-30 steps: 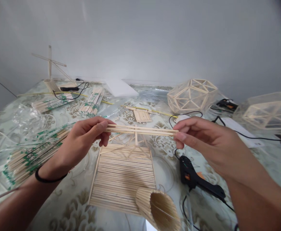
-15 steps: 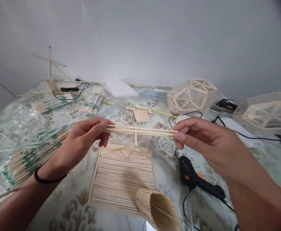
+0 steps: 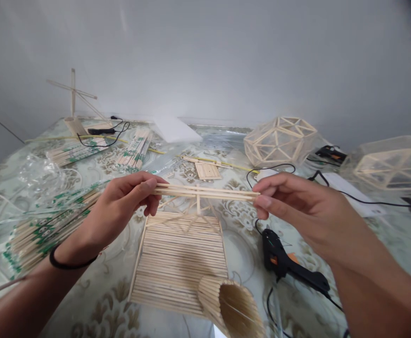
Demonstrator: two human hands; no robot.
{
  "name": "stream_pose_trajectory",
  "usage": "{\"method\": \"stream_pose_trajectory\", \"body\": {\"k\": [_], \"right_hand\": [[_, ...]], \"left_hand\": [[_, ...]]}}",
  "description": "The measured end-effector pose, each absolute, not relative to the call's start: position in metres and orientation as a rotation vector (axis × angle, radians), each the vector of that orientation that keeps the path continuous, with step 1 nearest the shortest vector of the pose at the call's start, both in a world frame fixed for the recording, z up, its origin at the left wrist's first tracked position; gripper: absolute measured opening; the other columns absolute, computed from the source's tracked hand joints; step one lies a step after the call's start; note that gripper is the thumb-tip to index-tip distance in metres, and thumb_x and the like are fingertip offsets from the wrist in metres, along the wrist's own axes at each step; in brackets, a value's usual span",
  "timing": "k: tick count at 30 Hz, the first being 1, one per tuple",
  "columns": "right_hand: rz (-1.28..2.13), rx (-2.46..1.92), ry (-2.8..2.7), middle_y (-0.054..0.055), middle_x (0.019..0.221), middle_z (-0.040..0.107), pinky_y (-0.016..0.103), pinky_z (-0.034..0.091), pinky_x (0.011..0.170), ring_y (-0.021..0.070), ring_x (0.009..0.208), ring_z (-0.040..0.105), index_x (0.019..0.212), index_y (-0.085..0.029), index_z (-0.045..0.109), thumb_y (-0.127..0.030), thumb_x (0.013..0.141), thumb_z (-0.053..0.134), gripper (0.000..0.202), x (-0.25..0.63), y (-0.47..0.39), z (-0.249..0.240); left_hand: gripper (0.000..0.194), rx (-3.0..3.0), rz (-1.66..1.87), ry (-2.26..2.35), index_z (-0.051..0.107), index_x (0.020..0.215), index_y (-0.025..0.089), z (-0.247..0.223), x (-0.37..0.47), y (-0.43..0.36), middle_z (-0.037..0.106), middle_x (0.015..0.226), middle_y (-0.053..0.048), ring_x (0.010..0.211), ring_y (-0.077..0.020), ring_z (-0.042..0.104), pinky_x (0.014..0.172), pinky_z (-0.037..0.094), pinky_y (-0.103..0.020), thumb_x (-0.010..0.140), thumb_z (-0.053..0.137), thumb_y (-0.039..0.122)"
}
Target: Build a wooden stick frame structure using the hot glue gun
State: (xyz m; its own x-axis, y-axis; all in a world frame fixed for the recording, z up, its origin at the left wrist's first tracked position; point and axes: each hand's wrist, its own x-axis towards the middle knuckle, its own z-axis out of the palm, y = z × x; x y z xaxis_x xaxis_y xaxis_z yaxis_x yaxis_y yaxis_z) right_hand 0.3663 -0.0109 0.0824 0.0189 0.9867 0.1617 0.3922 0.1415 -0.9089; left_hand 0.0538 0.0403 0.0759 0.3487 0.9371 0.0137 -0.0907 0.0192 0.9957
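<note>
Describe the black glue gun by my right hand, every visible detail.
The glue gun lies on the patterned tabletop, right of the slatted panel in the picture and lower than the right hand, which does not hold it. Its black body looks like plastic, with an orange patch. The handle slants toward the lower right, where a black cord leaves its end. Whether it is powered cannot be told.

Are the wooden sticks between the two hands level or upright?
Roughly level: the wooden sticks run sideways from the left hand to the right hand, gripped at nearly the same height.
</note>
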Motion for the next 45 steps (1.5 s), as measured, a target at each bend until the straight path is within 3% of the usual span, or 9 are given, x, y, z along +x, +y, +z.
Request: {"method": "stream_pose_trajectory", "body": {"k": [27,37,42,45], "right_hand": [[0.831,-1.331,-1.57,-0.002,0.068,0.067,0.018,0.052,0.059,0.0105,0.063,0.063,0.096,-0.026,0.075,-0.05,0.09,0.081,0.026,0.367,-0.011,0.084],[0.727,-1.349,-1.528,-0.001,0.078,0.07,0.028,0.058,0.071,0.0131,0.067,0.067,0.102,-0.031,0.077,-0.056,0.105,0.06,0.031,0.383,-0.011,0.075],[0.661,-1.38,-1.513,0.0,0.078,0.07,0.031,0.058,0.071,0.0156,0.071,0.067,0.101,-0.029,0.078,-0.059,0.102,0.062,0.034,0.389,-0.013,0.075],[0.607,-1.396,-1.497,0.001,0.078,0.07,0.03,0.057,0.07,0.0157,0.072,0.067,0.098,-0.027,0.078,-0.059,0.1,0.066,0.034,0.39,-0.014,0.075]], "left_hand": [[0.02,1.313,0.961,0.853,0.081,0.099,0.021,0.071,0.049,0.043,0.066,0.072,0.0,0.067,-0.0104,0.056,0.062,0.044,-0.023,0.104,0.067,0.034],[0.021,1.308,0.964,0.907,0.081,0.1,0.019,0.073,0.051,0.043,0.066,0.068,-0.001,0.063,-0.0126,0.057,0.061,0.046,-0.025,0.098,0.071,0.037],[0.036,1.329,0.992,1.026,0.081,0.103,0.016,0.074,0.037,0.057,0.07,0.08,-0.006,0.067,-0.0167,0.061,0.061,0.048,-0.029,0.1,0.061,0.046],[0.041,1.365,1.123,1.176,0.077,0.098,0.016,0.071,0.018,0.07,0.067,0.082,-0.005,0.062,-0.0152,0.059,0.054,0.044,-0.027,0.099,0.053,0.05]]}}
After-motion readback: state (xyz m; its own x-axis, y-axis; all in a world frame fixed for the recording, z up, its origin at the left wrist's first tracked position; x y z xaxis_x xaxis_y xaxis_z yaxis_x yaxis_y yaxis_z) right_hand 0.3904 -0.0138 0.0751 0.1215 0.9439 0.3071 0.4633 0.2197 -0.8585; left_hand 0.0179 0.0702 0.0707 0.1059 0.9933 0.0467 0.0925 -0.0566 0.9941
